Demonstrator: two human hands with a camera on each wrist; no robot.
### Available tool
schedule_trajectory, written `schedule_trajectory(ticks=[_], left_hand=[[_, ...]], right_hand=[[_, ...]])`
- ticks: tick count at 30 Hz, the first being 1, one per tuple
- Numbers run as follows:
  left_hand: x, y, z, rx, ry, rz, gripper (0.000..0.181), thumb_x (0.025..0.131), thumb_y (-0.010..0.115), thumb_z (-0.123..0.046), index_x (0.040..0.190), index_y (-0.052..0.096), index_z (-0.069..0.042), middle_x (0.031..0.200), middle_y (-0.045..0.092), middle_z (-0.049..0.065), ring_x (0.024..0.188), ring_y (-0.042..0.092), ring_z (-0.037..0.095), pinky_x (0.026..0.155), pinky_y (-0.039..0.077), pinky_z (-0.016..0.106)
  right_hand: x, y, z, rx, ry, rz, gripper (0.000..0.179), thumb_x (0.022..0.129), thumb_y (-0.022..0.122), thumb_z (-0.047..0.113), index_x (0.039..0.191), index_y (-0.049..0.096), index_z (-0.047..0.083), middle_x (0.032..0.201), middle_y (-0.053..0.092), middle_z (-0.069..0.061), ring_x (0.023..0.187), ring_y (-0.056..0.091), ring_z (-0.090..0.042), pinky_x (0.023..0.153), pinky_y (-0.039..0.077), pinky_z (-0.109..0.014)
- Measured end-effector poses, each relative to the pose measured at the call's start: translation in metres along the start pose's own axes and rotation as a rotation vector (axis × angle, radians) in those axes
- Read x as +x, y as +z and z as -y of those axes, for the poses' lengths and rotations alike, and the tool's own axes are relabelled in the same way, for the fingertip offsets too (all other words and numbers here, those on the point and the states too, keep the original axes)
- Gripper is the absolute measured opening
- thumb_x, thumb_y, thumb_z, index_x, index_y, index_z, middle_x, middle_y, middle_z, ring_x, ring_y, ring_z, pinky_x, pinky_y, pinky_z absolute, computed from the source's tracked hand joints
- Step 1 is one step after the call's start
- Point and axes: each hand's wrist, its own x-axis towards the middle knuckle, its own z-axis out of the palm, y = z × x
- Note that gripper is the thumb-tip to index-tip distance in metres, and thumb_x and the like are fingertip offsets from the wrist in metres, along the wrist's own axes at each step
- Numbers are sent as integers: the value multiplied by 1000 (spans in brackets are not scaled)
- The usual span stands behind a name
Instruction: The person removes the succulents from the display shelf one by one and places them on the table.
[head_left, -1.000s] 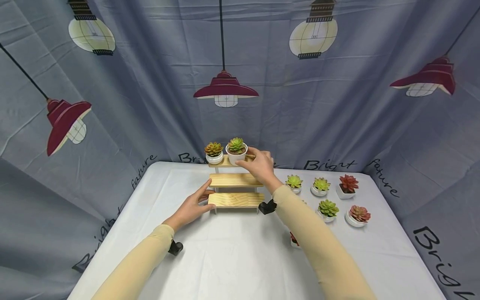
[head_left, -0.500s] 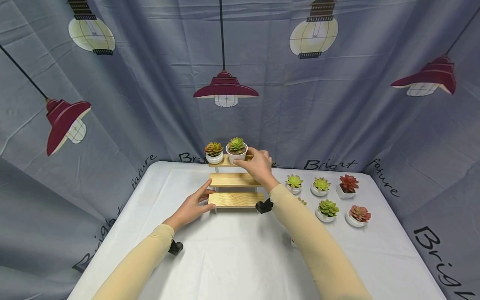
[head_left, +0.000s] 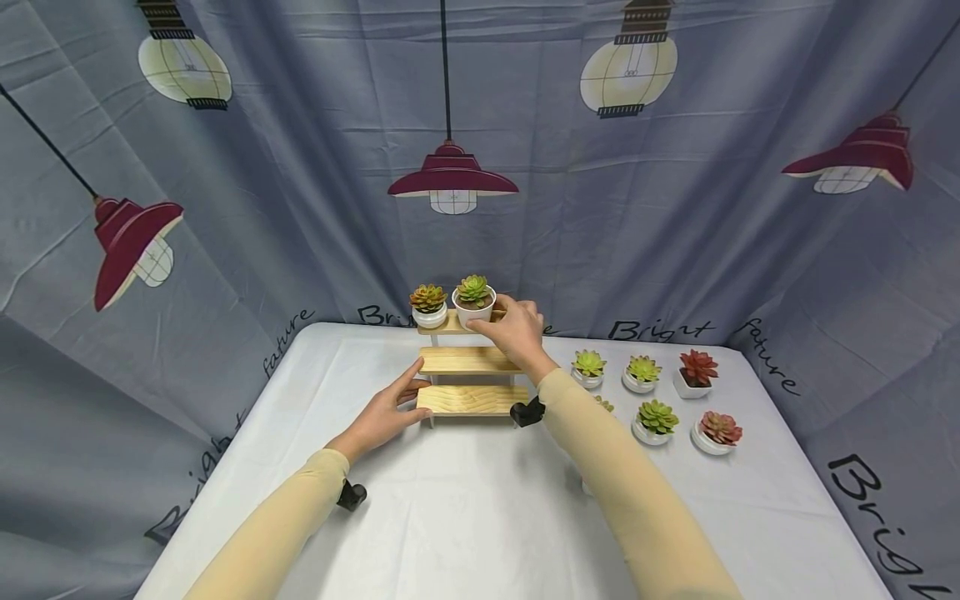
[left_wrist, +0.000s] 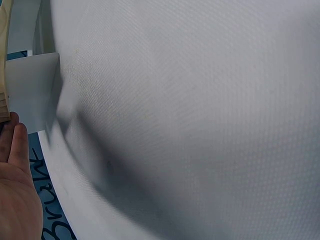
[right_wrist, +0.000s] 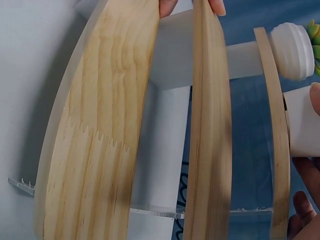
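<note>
A three-tier wooden stand (head_left: pixel 472 400) with clear legs stands at the back middle of the table. My right hand (head_left: pixel 516 330) pinches the white pot of a green succulent (head_left: pixel 473 302) between thumb and fingers. This pot is upright at the top tier; in the right wrist view its white pot (right_wrist: pixel 302 125) meets the top board. Left of it sits an orange-green succulent (head_left: pixel 428 306) in a round white pot. My left hand (head_left: pixel 384 415) rests against the stand's left end, its fingers extended at the lower two boards. Part of that hand (left_wrist: pixel 20 200) shows in the left wrist view.
Several potted succulents stand on the right, among them a red one (head_left: pixel 696 372), a pink one (head_left: pixel 716 432) and a green one (head_left: pixel 655 421). My right forearm partly hides others. A grey-blue curtain (head_left: pixel 540 250) hangs close behind the white table (head_left: pixel 450 517).
My right wrist and forearm have shifted slightly left, and the thumb has slid a little along the pot. The pot stays practically in place. My left hand has not moved.
</note>
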Motion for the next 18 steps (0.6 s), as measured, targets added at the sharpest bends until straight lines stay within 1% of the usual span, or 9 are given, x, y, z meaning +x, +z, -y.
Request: schedule_trajectory(ticks=[11,18], left_hand=[[0,0,-1,4,12,-5,96,92,80,-24,165,18,-36,146,55,11,140,47,34,120,36,48],[-1,1,0,3,5,-14,96,92,80,-22,165,19,-36,146,55,11,139,48,34,119,37,48]], right_hand=[[0,3,1,-3,-6,-17,75,82,81,55,141,60,14,123,66,-5,127,38,-30,112,23,-54],[1,3,2,-5,-6,-23,73,82,82,54,139,61,13,123,66,-4,125,38,-29,112,23,-53]])
